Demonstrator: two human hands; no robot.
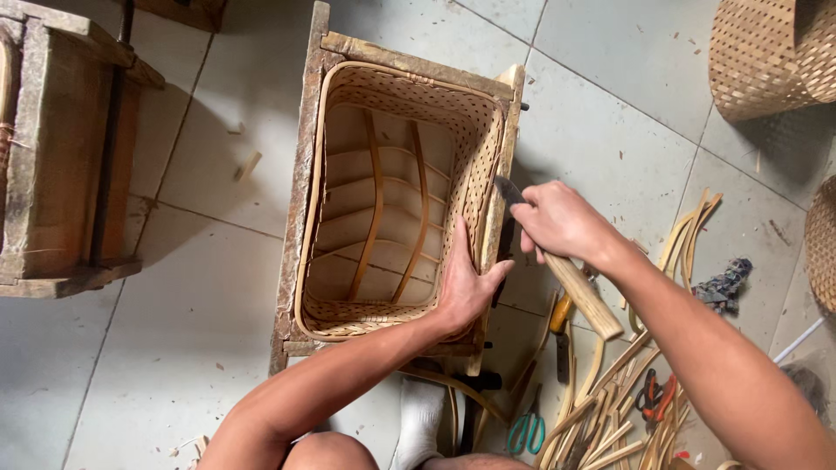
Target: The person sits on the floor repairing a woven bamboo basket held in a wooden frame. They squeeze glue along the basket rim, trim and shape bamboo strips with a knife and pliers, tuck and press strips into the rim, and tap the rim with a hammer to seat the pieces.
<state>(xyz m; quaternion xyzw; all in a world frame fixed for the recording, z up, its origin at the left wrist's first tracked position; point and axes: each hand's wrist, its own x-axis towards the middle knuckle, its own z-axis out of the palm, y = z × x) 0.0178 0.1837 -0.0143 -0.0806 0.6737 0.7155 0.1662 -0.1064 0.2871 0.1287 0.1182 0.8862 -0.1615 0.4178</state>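
Right hand (557,222) is closed round the pale wooden handle of a knife (557,261), whose dark blade points up and left, its tip at the right-hand rim of a woven basket (475,148). Left hand (466,283) lies flat and open against that same right wall, thumb outside, fingers spread up along the weave just beside the blade. This one basket sits inside a rough wooden frame (305,174) that stands on the tiled floor (200,331); two bent upright ribs and several curved cross strips show inside it. Judging by this, the step in hand is working the blade along the rim, and the next move calls for a steady wall under the left palm and a blade kept clear of those fingers. Outward to the right, loose bamboo strips (610,418), too many and too overlapped to count, lie on the floor, with one pair of green-handled scissors (527,431) and one pair of red-handled pliers (655,399). One more wooden frame (61,157) stands at left; two woven pieces show at right, one in the upper corner (766,52).
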